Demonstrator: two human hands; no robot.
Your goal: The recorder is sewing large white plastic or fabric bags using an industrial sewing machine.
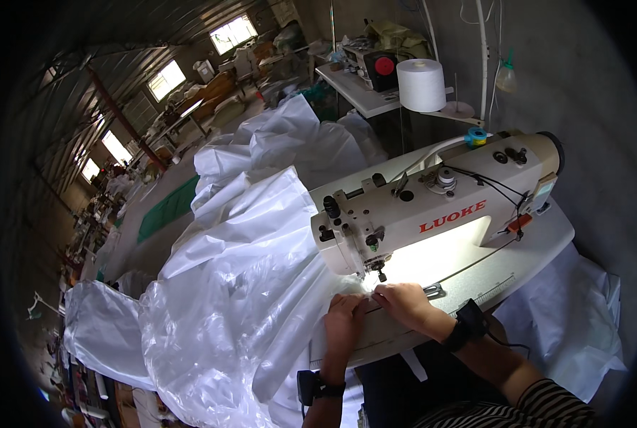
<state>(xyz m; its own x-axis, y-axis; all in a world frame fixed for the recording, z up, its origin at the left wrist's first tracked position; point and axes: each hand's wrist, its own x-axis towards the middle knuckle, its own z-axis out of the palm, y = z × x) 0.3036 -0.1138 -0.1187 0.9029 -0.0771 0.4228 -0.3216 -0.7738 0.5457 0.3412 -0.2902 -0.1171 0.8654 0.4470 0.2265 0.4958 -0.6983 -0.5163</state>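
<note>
"Where's the white sheet (236,250)?"
"Left of the sewing machine (411,207); its right edge reaches beneath."
"The grip?"
"Left hand (345,321) and right hand (406,305) both pinch that edge."

Consists of a pale tabletop (536,242), scale-marked along the front edge; carries a sewing machine (432,196) and, at left, white sheet material (240,264).

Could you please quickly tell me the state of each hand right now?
Left hand: curled at the white sheeting; its grip cannot be told.
Right hand: curled by the sewing machine; whether it holds anything cannot be told.
</note>
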